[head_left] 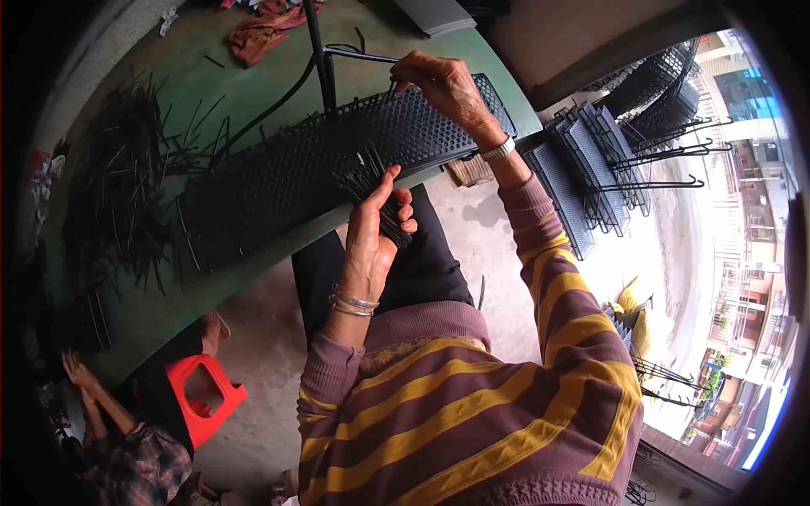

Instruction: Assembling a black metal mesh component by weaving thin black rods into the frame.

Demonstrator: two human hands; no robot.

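Note:
A bundle of thin black strips [361, 173] is gripped in my left hand [371, 223], its fingers wrapped round the middle. The bundle is over the near edge of a long black mesh rack [278, 185], which lies across the table. At the rack's far edge, toward its right end, my right hand [451, 91] is closed in a pinch. A thin dark strip shows at its fingertips, against the rim; the fingers partly hide it. Black metal rods [321, 63] rise from behind the rack.
A pile of loose black strips [122, 181] covers the left of the green table [190, 93]. An orange cloth [261, 34] lies at the back. Stacked mesh racks with hooks [591, 160] stand at right. By a red stool [202, 396], another person's hands [84, 379] are at lower left.

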